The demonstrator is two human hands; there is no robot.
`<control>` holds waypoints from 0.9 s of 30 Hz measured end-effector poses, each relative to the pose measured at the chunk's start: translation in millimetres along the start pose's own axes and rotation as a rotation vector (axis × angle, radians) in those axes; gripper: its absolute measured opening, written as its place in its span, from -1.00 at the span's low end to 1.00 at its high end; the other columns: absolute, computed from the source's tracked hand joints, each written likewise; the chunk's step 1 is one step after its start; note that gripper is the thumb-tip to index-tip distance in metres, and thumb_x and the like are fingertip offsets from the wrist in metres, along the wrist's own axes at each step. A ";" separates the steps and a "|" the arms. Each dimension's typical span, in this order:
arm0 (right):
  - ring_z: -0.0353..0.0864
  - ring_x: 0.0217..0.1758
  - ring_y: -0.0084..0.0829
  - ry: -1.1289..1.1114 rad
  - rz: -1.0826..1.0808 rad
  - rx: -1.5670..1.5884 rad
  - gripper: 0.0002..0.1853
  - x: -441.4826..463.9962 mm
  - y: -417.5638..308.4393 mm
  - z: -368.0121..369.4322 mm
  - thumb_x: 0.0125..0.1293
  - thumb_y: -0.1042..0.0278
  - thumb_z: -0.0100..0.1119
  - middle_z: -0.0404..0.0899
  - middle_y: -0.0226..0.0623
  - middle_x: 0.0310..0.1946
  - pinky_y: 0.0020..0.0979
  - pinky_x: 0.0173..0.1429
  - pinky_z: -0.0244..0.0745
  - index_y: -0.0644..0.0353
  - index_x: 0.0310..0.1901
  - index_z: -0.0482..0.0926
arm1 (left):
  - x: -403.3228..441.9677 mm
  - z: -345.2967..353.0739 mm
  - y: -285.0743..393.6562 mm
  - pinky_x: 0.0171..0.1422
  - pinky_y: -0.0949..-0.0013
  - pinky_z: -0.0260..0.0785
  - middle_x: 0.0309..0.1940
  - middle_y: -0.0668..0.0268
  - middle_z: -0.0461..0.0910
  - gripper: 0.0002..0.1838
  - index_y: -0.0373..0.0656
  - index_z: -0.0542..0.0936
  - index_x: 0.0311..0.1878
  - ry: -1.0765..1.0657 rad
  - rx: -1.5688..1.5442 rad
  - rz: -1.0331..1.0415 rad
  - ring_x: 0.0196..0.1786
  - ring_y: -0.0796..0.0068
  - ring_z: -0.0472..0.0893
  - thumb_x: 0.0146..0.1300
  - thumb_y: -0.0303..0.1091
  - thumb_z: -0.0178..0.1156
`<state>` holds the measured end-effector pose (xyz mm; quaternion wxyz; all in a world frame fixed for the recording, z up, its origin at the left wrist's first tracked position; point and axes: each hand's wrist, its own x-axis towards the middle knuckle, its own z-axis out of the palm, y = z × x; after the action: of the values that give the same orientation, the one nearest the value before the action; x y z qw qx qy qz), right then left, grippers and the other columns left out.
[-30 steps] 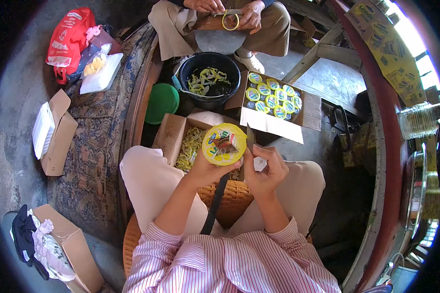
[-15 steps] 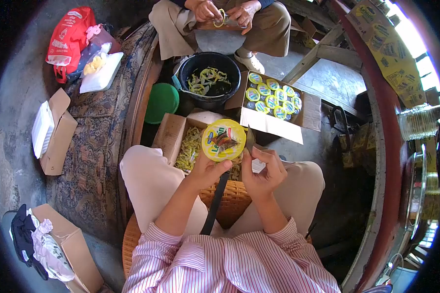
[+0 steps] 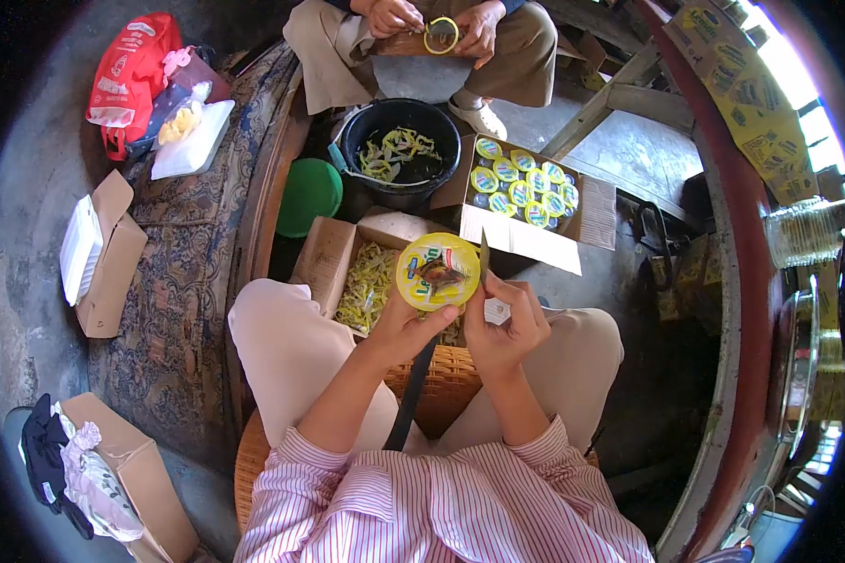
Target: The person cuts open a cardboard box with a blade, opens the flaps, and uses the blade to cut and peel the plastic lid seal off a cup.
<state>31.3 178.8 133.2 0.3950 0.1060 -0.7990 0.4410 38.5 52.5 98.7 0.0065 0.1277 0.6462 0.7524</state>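
Observation:
My left hand (image 3: 406, 328) is closed around a plastic cup with a printed yellow lid (image 3: 421, 293), its top facing me. Brownish printing or contents show in the middle of the lid; I cannot tell which. In my right hand (image 3: 505, 328) a narrow knife (image 3: 483, 255) is pinched, blade pointing up along the right rim of the cup. Whether the blade touches the rim is unclear. Below the cup, an open cardboard box (image 3: 321, 251) holds many yellow plastic strips (image 3: 371, 281).
Opposite me, a person's hands (image 3: 479, 28) hold a yellow ring (image 3: 440, 36). Between us stand a black bucket (image 3: 349, 141) with strips inside, a green basin (image 3: 310, 197) and a carton (image 3: 596, 211) of lidded cups (image 3: 529, 192). A patterned couch (image 3: 174, 310) is at left.
The cup has shifted slightly right and turned in my left hand; the knife remains by its rim. The other person's yellow ring has turned to face me more.

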 end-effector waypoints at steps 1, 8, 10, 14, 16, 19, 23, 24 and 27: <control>0.51 -0.60 -0.40 -0.002 0.007 -0.005 -0.82 1.5 -0.7 -0.2 -0.13 0.67 0.27 0.51 -0.21 -0.59 -0.51 -0.52 0.36 0.27 -0.41 0.57 | -0.4 0.4 -0.8 0.23 0.31 0.14 0.04 0.21 0.36 -0.59 -0.29 0.44 0.02 -0.004 0.026 0.006 0.11 0.37 0.35 0.12 -0.32 0.18; 0.55 -0.52 -0.38 -0.033 0.055 0.079 -0.83 4.7 7.3 -2.4 -0.11 0.69 0.23 0.54 -0.16 -0.54 -0.52 -0.45 0.40 0.31 -0.40 0.55 | -4.0 5.2 4.5 0.19 0.34 0.19 0.07 0.24 0.34 -0.52 -0.31 0.34 0.11 -0.034 -0.128 -0.122 0.10 0.40 0.37 0.15 -0.31 0.16; 0.56 -0.52 -0.39 -0.024 0.125 0.117 -0.83 2.8 8.4 -1.7 -0.10 0.69 0.23 0.55 -0.16 -0.53 -0.53 -0.45 0.41 0.32 -0.40 0.54 | -5.4 8.5 5.4 0.17 0.36 0.20 0.07 0.25 0.34 -0.51 -0.31 0.31 0.12 0.011 -0.215 -0.127 0.10 0.43 0.37 0.17 -0.29 0.14; 0.55 -0.54 -0.42 -0.033 0.100 0.136 -0.84 1.5 7.4 -4.1 -0.11 0.69 0.24 0.54 -0.18 -0.55 -0.53 -0.46 0.40 0.32 -0.42 0.53 | -2.3 1.0 2.3 0.19 0.38 0.18 0.06 0.23 0.36 -0.53 -0.31 0.32 0.11 -0.002 -0.143 -0.075 0.12 0.46 0.35 0.20 -0.25 0.09; 0.55 -0.56 -0.42 -0.053 0.070 0.118 -0.84 2.5 2.9 -5.4 -0.11 0.68 0.24 0.53 -0.19 -0.57 -0.53 -0.47 0.40 0.32 -0.42 0.53 | -2.5 0.2 4.0 0.20 0.37 0.16 0.06 0.23 0.37 -0.54 -0.30 0.32 0.11 0.043 -0.132 -0.071 0.13 0.45 0.35 0.22 -0.24 0.06; 0.54 -0.57 -0.42 -0.072 0.038 0.099 -0.84 1.3 -0.1 -3.7 -0.11 0.67 0.26 0.53 -0.20 -0.59 -0.53 -0.48 0.39 0.31 -0.42 0.53 | 0.0 -0.7 4.2 0.21 0.36 0.15 0.05 0.22 0.38 -0.57 -0.30 0.35 0.10 0.054 -0.084 -0.004 0.12 0.43 0.35 0.22 -0.26 0.06; 0.53 -0.57 -0.53 -0.051 0.045 0.112 -0.83 -3.0 -1.1 0.7 -0.13 0.65 0.30 0.54 -0.25 -0.59 -0.58 -0.45 0.36 0.30 -0.44 0.53 | 1.6 1.0 -0.8 0.20 0.34 0.15 0.05 0.20 0.38 -0.60 -0.30 0.38 0.06 0.096 -0.034 0.062 0.10 0.39 0.37 0.21 -0.28 0.07; 0.53 -0.57 -0.53 -0.048 0.045 0.112 -0.83 -3.5 -1.3 1.1 -0.13 0.65 0.30 0.54 -0.25 -0.59 -0.58 -0.45 0.36 0.29 -0.44 0.54 | 1.6 2.0 -0.2 0.20 0.33 0.15 0.04 0.20 0.39 -0.61 -0.30 0.39 0.05 0.104 -0.038 0.067 0.09 0.38 0.37 0.20 -0.29 0.07; 0.54 -0.57 -0.45 -0.049 0.034 0.107 -0.84 -3.3 -0.9 1.7 -0.12 0.66 0.27 0.53 -0.21 -0.58 -0.54 -0.46 0.39 0.31 -0.43 0.54 | 1.0 5.0 1.5 0.19 0.31 0.16 0.01 0.19 0.40 -0.63 -0.31 0.41 0.03 0.127 -0.039 0.081 0.08 0.36 0.38 0.19 -0.31 0.09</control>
<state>33.0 176.4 130.8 0.3615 0.1241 -0.7853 0.4871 38.7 57.3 100.9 -0.0624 0.1055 0.6249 0.7710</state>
